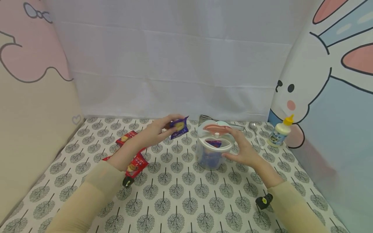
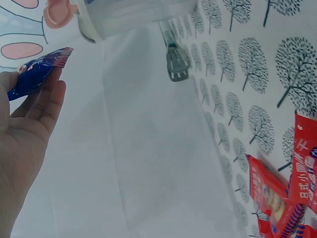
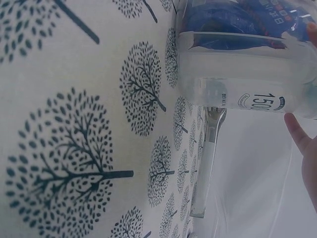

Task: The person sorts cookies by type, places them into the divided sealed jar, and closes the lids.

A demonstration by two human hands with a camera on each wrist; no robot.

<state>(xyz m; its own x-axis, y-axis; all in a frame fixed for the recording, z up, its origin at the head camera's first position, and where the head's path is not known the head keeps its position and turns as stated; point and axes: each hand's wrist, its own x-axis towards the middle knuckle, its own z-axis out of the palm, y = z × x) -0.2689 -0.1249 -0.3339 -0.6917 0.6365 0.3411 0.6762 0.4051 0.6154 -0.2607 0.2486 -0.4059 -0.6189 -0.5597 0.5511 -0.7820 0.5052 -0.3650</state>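
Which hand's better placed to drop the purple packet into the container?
Left, likely: left hand pinches the purple packet beside the container; right hand is at the container, no packet held.

Clear canister [image 1: 218, 149]: upright, pink flap [image 1: 216, 129] raised, blue wrapping [image 1: 211, 160] inside | purple packet [image 1: 179, 127]: tilted, aloft, beside canister

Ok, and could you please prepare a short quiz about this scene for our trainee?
1. Which hand holds a blue-purple packet?
2. True or false: the red packets lie inside the container.
3. Fill in: in the head view, the yellow-capped bottle stands to the ___ of the spoon.

Key:
1. The left hand.
2. False; they lie on the table.
3. Right.
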